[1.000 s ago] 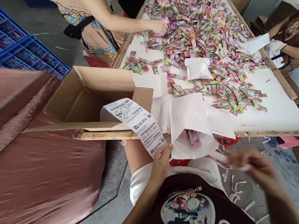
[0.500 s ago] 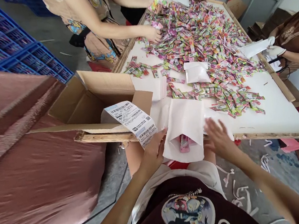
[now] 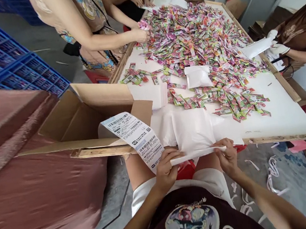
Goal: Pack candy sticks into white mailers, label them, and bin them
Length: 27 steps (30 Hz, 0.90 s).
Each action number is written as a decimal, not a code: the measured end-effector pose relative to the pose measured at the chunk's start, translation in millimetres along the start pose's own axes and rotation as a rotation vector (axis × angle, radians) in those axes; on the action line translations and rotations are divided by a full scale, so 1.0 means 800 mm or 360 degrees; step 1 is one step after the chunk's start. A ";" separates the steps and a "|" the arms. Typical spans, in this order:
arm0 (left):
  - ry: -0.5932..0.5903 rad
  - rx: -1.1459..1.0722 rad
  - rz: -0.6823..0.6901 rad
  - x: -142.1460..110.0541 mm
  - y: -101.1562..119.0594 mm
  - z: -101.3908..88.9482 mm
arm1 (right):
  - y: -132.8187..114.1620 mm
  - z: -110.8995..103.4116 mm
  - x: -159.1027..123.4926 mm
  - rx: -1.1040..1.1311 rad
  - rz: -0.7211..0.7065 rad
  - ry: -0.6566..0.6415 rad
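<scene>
I hold a white mailer bag [image 3: 197, 133] at the near edge of the white table [image 3: 281, 113], its mouth folded flat toward me. My left hand [image 3: 165, 168] pinches the bag's left end and also holds a strip of printed shipping labels [image 3: 136, 135]. My right hand [image 3: 226, 155] pinches the right end of the folded flap. A heap of colourful candy packets [image 3: 202, 38] covers the far half of the table.
An open cardboard box [image 3: 86, 115] stands left of the table, beside a reddish-brown sheet [image 3: 40, 195] and blue crates [image 3: 4, 62]. A stack of white bags [image 3: 153, 92] and a filled bag [image 3: 197, 76] lie on the table. Other people's hands [image 3: 141, 34] work at the candy; paper strips litter the floor.
The bag's open mouth, with a pink packet showing inside, has been folded shut. My right hand came in from the lower right and took hold of the flap.
</scene>
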<state>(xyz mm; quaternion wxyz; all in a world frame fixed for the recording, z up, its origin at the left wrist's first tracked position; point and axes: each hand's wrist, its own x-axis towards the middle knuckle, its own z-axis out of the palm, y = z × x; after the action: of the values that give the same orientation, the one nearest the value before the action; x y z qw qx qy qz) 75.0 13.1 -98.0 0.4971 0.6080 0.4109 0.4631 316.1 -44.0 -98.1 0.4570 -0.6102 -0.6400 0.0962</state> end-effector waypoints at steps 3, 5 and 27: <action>0.0279 -0.0091 -0.0238 -0.012 -0.004 0.026 | -0.010 0.025 -0.014 0.0136 0.0506 0.0288; 0.0400 -0.0198 -0.0427 -0.017 -0.006 0.037 | -0.014 0.038 -0.020 0.0358 0.0816 0.0372; -0.0688 -0.1587 -0.1108 0.007 0.068 0.047 | -0.036 -0.030 -0.029 0.2185 0.1673 -0.0256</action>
<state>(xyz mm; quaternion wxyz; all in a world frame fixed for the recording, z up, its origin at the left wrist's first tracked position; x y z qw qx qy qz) 115.2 1.2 -46.7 0.9127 0.2146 0.2100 0.2771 309.3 -81.5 -76.1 0.5738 -0.4073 -0.1058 0.7026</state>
